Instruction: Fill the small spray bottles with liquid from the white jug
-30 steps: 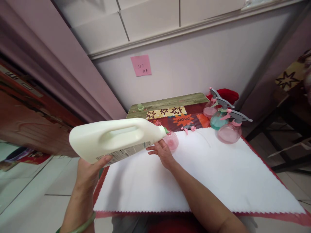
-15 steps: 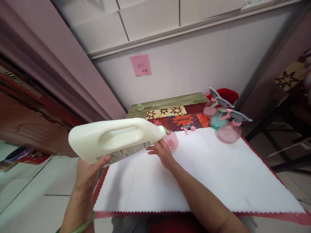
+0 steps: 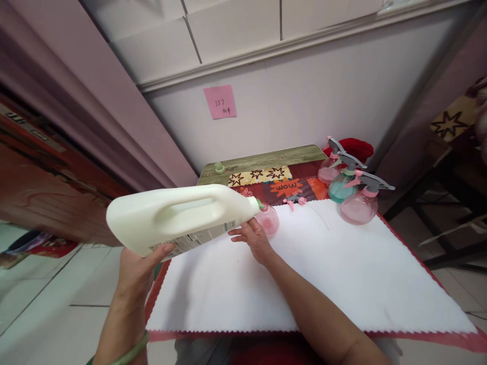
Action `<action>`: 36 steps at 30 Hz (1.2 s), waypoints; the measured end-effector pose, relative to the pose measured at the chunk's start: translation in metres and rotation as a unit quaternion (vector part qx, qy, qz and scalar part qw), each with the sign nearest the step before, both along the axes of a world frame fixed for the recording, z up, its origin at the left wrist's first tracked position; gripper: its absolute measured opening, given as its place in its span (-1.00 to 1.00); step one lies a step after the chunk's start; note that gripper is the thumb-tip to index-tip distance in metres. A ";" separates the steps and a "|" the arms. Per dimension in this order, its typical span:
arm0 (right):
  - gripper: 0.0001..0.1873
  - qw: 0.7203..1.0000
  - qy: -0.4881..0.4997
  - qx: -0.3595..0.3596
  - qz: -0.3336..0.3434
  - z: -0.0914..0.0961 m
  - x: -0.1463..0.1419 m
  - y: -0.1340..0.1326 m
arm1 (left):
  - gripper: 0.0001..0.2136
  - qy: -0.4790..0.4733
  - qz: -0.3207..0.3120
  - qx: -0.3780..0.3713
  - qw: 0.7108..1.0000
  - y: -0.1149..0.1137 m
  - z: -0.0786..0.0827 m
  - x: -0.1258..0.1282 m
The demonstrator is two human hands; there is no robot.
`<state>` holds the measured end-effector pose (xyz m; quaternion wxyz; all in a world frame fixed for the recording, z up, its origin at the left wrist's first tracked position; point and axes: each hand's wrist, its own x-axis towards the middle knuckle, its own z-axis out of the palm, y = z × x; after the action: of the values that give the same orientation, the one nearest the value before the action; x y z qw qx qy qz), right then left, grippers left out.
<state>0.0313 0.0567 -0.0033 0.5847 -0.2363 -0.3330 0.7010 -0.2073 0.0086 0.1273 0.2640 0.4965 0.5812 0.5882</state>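
Note:
My left hand (image 3: 137, 269) grips the base of a large white jug (image 3: 178, 215) with a moulded handle, tipped on its side so the green spout points right. The spout meets the mouth of a small round pink bottle (image 3: 269, 219) standing on the white cloth (image 3: 323, 274). My right hand (image 3: 254, 238) is wrapped round that pink bottle from the near side, fingers curled against it.
Three spray bottles, two pink (image 3: 359, 205) and one teal (image 3: 340, 187), stand at the table's right rear. A loose pink and grey sprayer head (image 3: 294, 201) lies behind the cloth. A green cap (image 3: 219, 168) sits at the table's back left. Floor tiles lie to the left.
The jug's base has drifted very slightly to the left and up. Both hands and the pink bottle stay where they were.

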 end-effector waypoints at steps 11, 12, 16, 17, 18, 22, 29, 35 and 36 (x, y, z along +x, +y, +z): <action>-0.50 1.000 0.004 0.005 0.001 -0.001 0.000 0.000 | -0.50 -0.010 -0.009 0.011 1.000 -0.001 0.001 0.003; -0.49 1.000 0.004 0.005 0.001 -0.001 0.000 0.000 | -0.49 -0.011 -0.010 0.010 1.000 -0.001 0.002 0.003; -0.47 1.000 0.001 -0.001 0.000 0.000 0.000 0.001 | -0.49 -0.007 -0.007 0.003 1.000 -0.002 0.004 0.005; -0.47 1.000 0.000 -0.002 0.000 0.000 0.000 0.001 | -0.49 -0.007 -0.005 0.002 1.000 -0.002 0.004 0.005; -0.47 1.000 0.000 -0.002 0.000 0.000 0.000 0.001 | -0.48 -0.007 -0.003 0.000 1.000 -0.002 0.004 0.006; -0.45 1.000 -0.002 -0.004 0.004 0.001 0.001 0.002 | -0.44 -0.016 -0.005 0.001 1.000 -0.003 0.005 0.007; -0.46 1.000 -0.002 -0.001 0.002 0.000 0.000 0.002 | -0.47 -0.027 -0.012 0.008 1.000 -0.005 0.005 0.009; -0.48 1.000 0.002 0.002 0.004 0.002 0.001 0.001 | -0.40 -0.014 -0.006 0.013 1.000 -0.005 0.005 0.005; -0.47 1.000 0.003 0.000 0.005 0.003 0.001 0.001 | -0.38 -0.009 -0.003 0.012 1.000 -0.005 0.005 0.004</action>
<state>0.0323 0.0574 0.0001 0.5822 -0.2330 -0.3325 0.7044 -0.2031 0.0034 0.1327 0.2647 0.4962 0.5705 0.5985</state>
